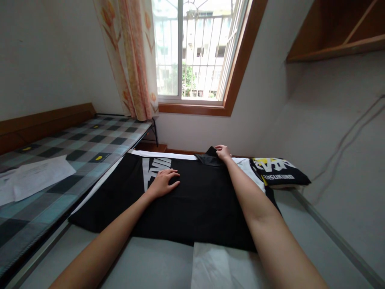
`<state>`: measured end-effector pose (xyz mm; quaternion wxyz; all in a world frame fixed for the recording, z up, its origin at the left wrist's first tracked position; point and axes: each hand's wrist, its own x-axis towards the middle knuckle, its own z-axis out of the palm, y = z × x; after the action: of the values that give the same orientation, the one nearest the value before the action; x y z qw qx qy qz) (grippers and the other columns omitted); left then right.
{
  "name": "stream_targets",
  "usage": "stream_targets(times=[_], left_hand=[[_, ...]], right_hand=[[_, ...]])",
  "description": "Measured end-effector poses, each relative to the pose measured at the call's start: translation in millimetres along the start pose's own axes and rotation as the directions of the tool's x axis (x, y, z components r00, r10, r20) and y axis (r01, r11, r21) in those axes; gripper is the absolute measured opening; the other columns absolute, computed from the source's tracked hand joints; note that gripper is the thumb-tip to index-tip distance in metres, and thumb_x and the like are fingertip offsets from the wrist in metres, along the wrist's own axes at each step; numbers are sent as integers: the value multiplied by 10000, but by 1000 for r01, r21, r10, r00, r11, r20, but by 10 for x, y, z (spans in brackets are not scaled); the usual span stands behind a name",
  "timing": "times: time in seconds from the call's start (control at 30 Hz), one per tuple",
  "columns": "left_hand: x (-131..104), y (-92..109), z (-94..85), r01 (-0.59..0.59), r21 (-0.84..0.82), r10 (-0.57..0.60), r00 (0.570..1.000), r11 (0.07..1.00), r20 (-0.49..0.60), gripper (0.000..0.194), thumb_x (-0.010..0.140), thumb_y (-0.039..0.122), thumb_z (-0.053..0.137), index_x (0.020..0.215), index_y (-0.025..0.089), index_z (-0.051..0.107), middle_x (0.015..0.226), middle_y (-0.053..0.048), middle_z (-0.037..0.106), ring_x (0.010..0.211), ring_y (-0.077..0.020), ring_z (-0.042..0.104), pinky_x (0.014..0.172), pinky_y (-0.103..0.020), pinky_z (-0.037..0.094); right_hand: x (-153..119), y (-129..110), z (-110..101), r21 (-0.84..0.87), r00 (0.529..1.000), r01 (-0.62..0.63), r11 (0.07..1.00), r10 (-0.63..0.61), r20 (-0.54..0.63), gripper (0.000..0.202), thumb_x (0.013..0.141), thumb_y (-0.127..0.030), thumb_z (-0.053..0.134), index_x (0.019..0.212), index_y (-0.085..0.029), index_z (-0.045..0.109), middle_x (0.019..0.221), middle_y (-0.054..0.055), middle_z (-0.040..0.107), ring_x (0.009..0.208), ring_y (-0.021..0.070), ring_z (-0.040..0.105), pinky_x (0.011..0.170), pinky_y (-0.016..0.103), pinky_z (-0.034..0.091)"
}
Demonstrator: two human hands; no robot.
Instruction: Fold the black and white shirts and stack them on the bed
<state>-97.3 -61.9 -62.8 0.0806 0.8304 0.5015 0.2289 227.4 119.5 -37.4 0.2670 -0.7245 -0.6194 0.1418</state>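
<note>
A black T-shirt [192, 204] with white lettering and a white far border lies spread across the pale surface in front of me. My left hand [165, 182] rests palm down on it beside the white print, fingers spread and holding nothing. At the shirt's far edge, my right hand [223, 153] pinches a dark flap of the cloth, which looks like a sleeve [208, 157] folded over. The fingertips of my right hand are partly hidden. My right forearm crosses over the shirt's right part.
A folded black, white and yellow garment [278, 172] sits at the right by the wall. To the left stands a bed with a checked mattress [117, 136] and white papers [42, 178]. A white sheet [222, 267] lies near me. Beyond are a curtain [135, 60] and window.
</note>
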Motion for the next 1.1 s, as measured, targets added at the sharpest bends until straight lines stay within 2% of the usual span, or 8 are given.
stream_targets(times=[0.1, 0.2, 0.3, 0.4, 0.5, 0.77, 0.87, 1.1], left_hand=[[3, -8, 1, 4, -6, -4, 1000, 1000, 1, 350, 886, 460, 562, 1165, 272, 659, 1325, -48, 605, 1267, -271, 510, 1081, -483, 365], [6, -5, -6, 9, -14, -9, 1000, 1000, 5, 359, 880, 465, 567, 1169, 274, 661, 1325, -51, 605, 1260, -271, 516, 1076, -482, 372], [7, -6, -8, 0, -13, 0, 1000, 1000, 6, 356, 881, 452, 563, 1170, 270, 667, 1316, -52, 610, 1249, -265, 526, 1080, -474, 375], [8, -20, 1, -11, -4, 11, 1000, 1000, 3, 359, 890, 451, 546, 1166, 259, 671, 1313, -59, 614, 1246, -258, 532, 1087, -464, 377], [9, -36, 15, -30, 1, 30, 1000, 1000, 3, 373, 903, 461, 518, 1176, 255, 666, 1319, -63, 612, 1258, -253, 526, 1096, -465, 371], [8, -75, 40, -48, -4, 48, 999, 999, 3, 400, 920, 478, 466, 1171, 243, 670, 1327, -65, 609, 1261, -245, 530, 1099, -441, 377], [102, -41, -15, -20, 26, 19, 999, 999, 36, 386, 917, 481, 459, 1113, 244, 692, 1246, -60, 649, 1140, -235, 606, 1036, -403, 438], [728, 404, 7, 76, 82, -77, 997, 994, 12, 332, 923, 389, 476, 1102, 209, 690, 1134, -95, 687, 1045, -249, 638, 916, -366, 492]], right_hand=[[-79, -58, -155, 275, 981, 188, 943, -169, -93, 428, 721, -214, 560, 1135, -170, 661, 994, 93, 730, 894, 203, 670, 806, 334, 522], [-351, -32, -370, 538, 902, 401, 741, -421, -93, 390, 669, -242, 598, 1039, -155, 689, 890, 65, 727, 794, 180, 663, 776, 324, 528], [-782, 71, -582, 514, 782, 435, 739, -593, 191, 245, 676, -252, 622, 882, -167, 723, 876, 50, 735, 832, 181, 666, 840, 326, 511], [-1179, 180, -728, 342, 694, 414, 844, -536, 482, 213, 697, -208, 615, 863, -181, 746, 894, 38, 749, 872, 189, 674, 871, 313, 505], [-1371, 246, -814, 228, 710, 387, 893, -447, 544, 240, 741, -191, 603, 925, -196, 757, 971, 34, 754, 939, 200, 674, 896, 302, 500], [-1362, 205, -905, -55, 950, 195, 979, -174, 261, 232, 836, -164, 553, 1001, -141, 715, 943, 94, 743, 837, 182, 682, 748, 227, 488], [-1469, 134, -821, -55, 924, 162, 985, -131, 359, 210, 856, -253, 605, 1030, -152, 666, 866, 72, 731, 723, 156, 664, 654, 221, 473], [-1604, 7, -642, -73, 737, 365, 928, -240, 632, 253, 680, -341, 802, 832, -193, 663, 852, 20, 695, 751, 149, 628, 567, 203, 413]])
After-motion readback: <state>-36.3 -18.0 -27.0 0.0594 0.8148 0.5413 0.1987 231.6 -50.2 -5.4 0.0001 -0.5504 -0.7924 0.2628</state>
